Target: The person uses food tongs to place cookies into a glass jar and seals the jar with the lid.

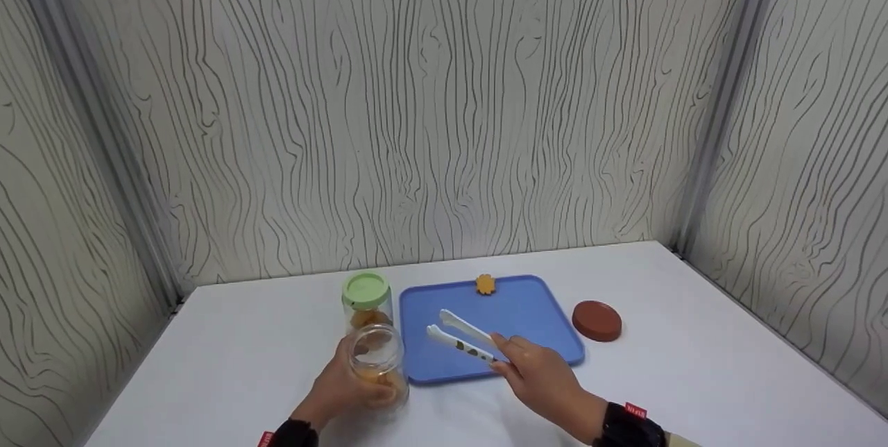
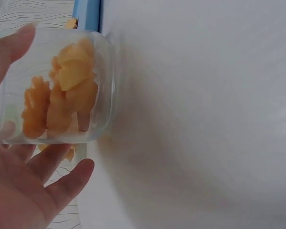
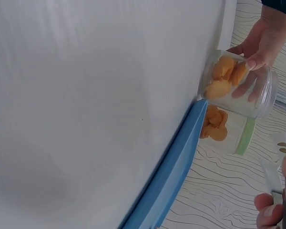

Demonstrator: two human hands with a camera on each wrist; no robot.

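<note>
My left hand (image 1: 340, 386) grips a clear jar (image 1: 380, 353) without a lid, the thumb on one side and fingers round the other. Several golden scalloped cookies (image 2: 69, 90) lie at its bottom. In the head view my right hand (image 1: 544, 376) holds white tongs (image 1: 466, 348) with dark spots on one arm. Their tips are parted over the blue tray (image 1: 513, 329), nothing between them, and point toward the jar. One flower-shaped cookie (image 1: 485, 284) sits at the tray's far edge.
Behind the held jar stands a second jar with a light green lid (image 1: 366, 290), also with cookies in it. A brown-red round lid (image 1: 596, 321) lies right of the tray on the white table (image 1: 229, 357). Wood-patterned panels (image 1: 430, 121) enclose the table's back and sides.
</note>
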